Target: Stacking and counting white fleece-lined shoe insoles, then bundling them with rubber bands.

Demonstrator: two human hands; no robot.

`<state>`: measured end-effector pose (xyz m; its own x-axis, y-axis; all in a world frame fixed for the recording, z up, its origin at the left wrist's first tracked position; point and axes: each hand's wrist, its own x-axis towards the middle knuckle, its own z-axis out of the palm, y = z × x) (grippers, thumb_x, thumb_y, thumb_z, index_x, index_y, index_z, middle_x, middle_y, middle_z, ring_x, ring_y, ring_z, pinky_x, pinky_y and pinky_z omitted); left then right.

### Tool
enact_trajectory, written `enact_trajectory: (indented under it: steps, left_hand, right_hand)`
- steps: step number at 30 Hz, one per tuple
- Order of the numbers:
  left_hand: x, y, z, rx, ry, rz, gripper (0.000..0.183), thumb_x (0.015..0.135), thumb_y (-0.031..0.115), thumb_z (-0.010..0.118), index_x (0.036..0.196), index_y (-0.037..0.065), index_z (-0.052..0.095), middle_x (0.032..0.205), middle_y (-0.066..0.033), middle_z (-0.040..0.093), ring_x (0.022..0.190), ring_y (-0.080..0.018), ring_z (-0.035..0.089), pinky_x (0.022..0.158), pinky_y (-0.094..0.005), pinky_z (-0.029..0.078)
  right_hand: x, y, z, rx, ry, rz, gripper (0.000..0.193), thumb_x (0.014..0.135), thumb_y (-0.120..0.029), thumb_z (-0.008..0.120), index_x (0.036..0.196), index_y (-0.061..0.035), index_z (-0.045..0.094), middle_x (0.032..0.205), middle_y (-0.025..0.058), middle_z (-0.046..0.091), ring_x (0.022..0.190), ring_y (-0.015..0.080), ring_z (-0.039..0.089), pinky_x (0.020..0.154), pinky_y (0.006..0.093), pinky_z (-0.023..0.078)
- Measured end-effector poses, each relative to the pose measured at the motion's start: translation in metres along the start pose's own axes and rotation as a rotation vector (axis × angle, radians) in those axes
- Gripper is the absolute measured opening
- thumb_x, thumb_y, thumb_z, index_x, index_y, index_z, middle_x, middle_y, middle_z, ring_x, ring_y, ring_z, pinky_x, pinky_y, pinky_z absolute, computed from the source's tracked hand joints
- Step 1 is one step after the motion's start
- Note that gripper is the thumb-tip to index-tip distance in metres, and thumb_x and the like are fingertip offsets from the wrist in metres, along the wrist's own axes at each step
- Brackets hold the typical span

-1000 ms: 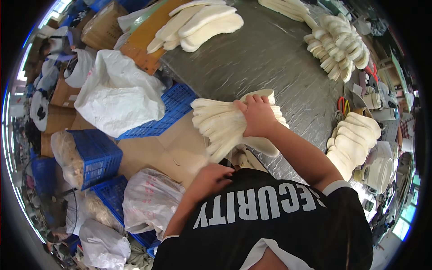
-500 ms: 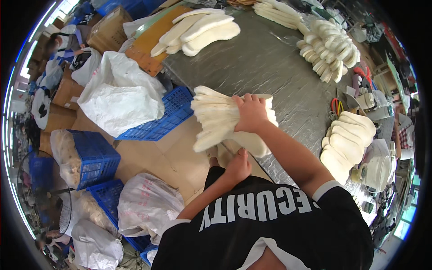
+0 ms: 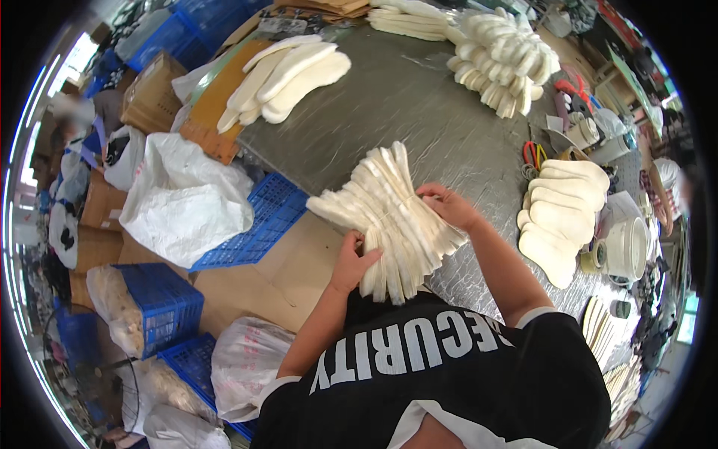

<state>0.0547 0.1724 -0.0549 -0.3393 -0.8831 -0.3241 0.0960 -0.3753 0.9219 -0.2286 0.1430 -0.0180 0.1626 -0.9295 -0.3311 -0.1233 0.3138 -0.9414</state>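
A bundle of cream, fleecy insoles [image 3: 393,217] stands fanned out at both ends and drawn in at its middle, at the near edge of the dark table. A thin line, perhaps a tie, seems to cross its waist. My left hand [image 3: 353,263] is closed at the bundle's left side, fingers curled against it. At the right side, my right hand [image 3: 449,206] pinches near the waist; its fingertips are partly hidden. Right of it lies an overlapping row of insoles [image 3: 565,206], with red-and-yellow-handled scissors [image 3: 534,155] just beyond.
More insoles [image 3: 288,78] lie at the far left of the table [image 3: 374,97], and a heaped pile [image 3: 505,63] at the far right. A white sack [image 3: 183,198] sits by a blue crate [image 3: 262,221] on the left. Tubs [image 3: 624,247] stand at right.
The bundle has turned, now showing its insole edges. My left hand has come up from below to its left side; my right hand has shifted from over its top to its right side.
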Motion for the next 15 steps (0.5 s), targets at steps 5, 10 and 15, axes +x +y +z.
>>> enact_trajectory:
  steps: [5,10,15]
  left_hand:
    - [0.005,0.019,0.010,0.061,-0.043,0.068,0.031,0.075,0.009,0.075,0.096,0.005,0.052,0.097,-0.0056,0.057,0.090,-0.0161,0.054,0.081,-0.0311,0.045]
    - [0.015,0.025,0.005,0.229,-0.097,0.110,0.026,0.077,0.013,0.074,0.080,0.006,0.049,0.089,-0.0031,0.054,0.081,-0.0140,0.049,0.072,-0.0278,0.041]
    - [0.013,0.015,0.009,0.235,-0.028,0.011,0.030,0.081,0.015,0.070,0.099,0.002,0.050,0.102,-0.0070,0.055,0.093,-0.0172,0.051,0.082,-0.0308,0.043]
  right_hand:
    - [0.003,0.027,0.020,0.265,0.104,-0.064,0.011,0.088,-0.017,0.065,0.095,-0.0115,0.058,0.105,-0.0028,0.042,0.101,0.0092,0.049,0.091,0.0258,0.041]
    - [-0.007,0.033,0.029,0.203,0.344,-0.284,0.020,0.081,-0.010,0.063,0.071,-0.0063,0.047,0.094,-0.0008,0.044,0.083,0.0106,0.045,0.080,0.0251,0.040]
    - [-0.022,0.041,0.044,0.065,0.716,-0.176,0.037,0.085,-0.022,0.062,0.061,0.0047,0.050,0.055,0.0141,0.048,0.055,0.0154,0.046,0.057,0.0345,0.043]
